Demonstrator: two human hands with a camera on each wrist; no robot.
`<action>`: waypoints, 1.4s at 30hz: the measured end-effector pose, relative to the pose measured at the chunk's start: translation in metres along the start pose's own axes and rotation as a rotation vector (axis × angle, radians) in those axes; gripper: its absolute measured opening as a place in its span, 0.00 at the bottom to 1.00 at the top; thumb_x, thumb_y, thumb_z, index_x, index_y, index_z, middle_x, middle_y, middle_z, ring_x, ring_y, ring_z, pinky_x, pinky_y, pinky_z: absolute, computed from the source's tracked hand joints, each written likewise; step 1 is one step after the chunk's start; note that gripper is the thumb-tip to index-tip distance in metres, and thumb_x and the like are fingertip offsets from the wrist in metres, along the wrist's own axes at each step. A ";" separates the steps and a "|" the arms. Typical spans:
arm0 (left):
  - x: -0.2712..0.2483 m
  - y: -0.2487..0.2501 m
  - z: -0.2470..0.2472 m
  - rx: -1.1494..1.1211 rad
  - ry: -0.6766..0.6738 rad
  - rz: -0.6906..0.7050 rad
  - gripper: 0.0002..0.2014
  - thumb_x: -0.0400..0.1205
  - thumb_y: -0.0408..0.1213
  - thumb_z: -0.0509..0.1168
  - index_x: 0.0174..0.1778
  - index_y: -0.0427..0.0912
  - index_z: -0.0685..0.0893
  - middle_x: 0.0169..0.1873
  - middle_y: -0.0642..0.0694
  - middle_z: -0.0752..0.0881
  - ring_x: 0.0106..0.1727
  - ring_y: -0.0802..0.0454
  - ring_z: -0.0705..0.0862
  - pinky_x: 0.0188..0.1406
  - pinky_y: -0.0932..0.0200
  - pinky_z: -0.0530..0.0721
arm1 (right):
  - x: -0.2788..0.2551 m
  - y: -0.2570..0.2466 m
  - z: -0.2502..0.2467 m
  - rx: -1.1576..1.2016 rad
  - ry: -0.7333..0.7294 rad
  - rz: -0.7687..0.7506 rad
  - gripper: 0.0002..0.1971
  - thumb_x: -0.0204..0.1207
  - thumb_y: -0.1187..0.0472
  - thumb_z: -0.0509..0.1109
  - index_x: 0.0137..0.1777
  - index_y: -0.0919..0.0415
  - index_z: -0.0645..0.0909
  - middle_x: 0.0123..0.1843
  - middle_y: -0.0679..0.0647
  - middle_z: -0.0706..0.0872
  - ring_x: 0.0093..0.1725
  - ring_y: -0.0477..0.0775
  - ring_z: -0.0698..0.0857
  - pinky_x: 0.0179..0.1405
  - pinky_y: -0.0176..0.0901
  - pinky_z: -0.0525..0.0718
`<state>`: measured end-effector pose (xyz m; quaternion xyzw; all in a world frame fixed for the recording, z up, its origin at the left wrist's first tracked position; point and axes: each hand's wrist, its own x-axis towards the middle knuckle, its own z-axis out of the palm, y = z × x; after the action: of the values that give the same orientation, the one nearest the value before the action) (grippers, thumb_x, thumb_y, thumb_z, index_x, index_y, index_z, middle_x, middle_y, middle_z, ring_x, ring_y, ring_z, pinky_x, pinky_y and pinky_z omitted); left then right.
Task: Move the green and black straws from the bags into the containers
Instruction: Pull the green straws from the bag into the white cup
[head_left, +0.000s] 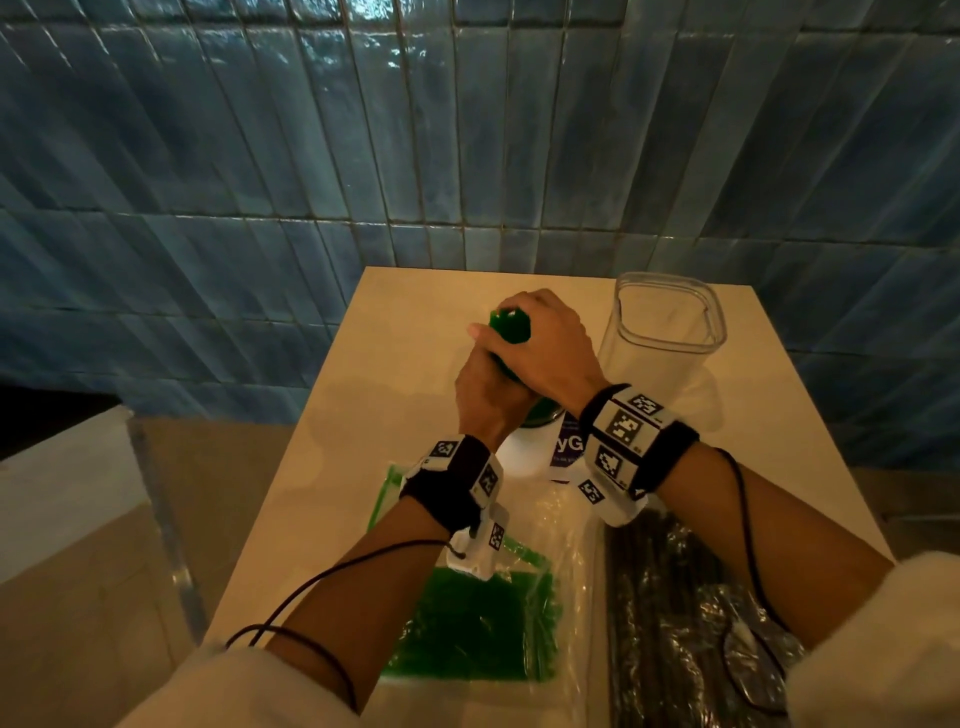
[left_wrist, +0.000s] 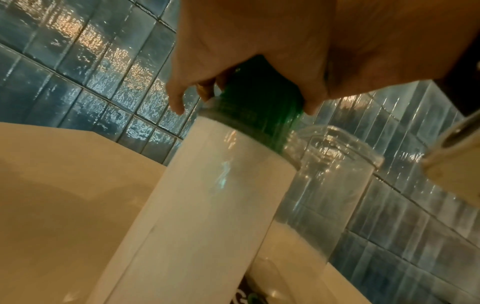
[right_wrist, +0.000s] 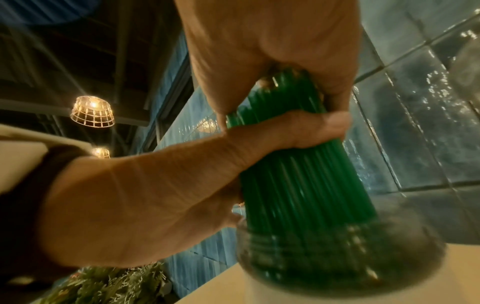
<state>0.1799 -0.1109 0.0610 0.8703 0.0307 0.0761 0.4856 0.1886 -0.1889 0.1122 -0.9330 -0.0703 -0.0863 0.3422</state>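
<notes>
- Head view looks down on a pale, smooth table (head_left: 322, 467) pushed against a wall of glossy blue tiles (head_left: 311, 156), laid in narrow upright strips.
- Right wrist view catches two wire-cage lamps (right_wrist: 92, 112) glowing under a dark ceiling, with some greenery low in the frame.
- A tight bundle of green straws (head_left: 511, 332), thin and shiny plastic, stands upright with its lower ends inside a round white-labelled container (left_wrist: 207, 195) with a clear rim.
- The right hand (head_left: 545, 343) is wrapped round the top of the bundle, fingers curled closed on it; the left hand (head_left: 485, 395) grips the same bundle just below, its thumb (right_wrist: 311, 127) lying across the straws.
- Just beside them on the right stands a clear, square-mouthed container (head_left: 665, 327) with rounded corners.
- Nearer the person lies a crinkled clear bag with more green straws (head_left: 478, 623); to its right, a bag of black straws (head_left: 670, 597) lies lengthwise.
</notes>
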 end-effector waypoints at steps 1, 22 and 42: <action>0.001 0.001 -0.001 -0.023 0.023 0.002 0.28 0.72 0.46 0.74 0.65 0.41 0.73 0.55 0.42 0.85 0.54 0.44 0.85 0.54 0.46 0.84 | 0.001 -0.002 -0.001 0.004 0.015 -0.006 0.27 0.72 0.35 0.65 0.61 0.54 0.78 0.64 0.53 0.79 0.62 0.53 0.78 0.63 0.50 0.77; -0.169 -0.082 0.000 0.631 -0.741 -0.366 0.55 0.67 0.78 0.51 0.82 0.46 0.43 0.80 0.36 0.34 0.80 0.28 0.38 0.74 0.25 0.51 | -0.159 0.085 -0.004 -0.036 -0.756 0.342 0.10 0.81 0.63 0.63 0.42 0.47 0.77 0.46 0.42 0.79 0.46 0.36 0.78 0.39 0.26 0.75; -0.165 -0.085 -0.028 0.154 -0.558 -0.218 0.16 0.88 0.40 0.50 0.34 0.48 0.72 0.32 0.53 0.77 0.29 0.61 0.75 0.34 0.71 0.79 | -0.163 0.080 0.085 -0.102 -0.869 0.062 0.17 0.71 0.50 0.72 0.59 0.52 0.77 0.64 0.50 0.78 0.61 0.51 0.78 0.65 0.44 0.76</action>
<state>0.0140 -0.0636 -0.0140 0.8835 -0.0049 -0.2208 0.4131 0.0545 -0.2058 -0.0354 -0.9001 -0.1751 0.3211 0.2366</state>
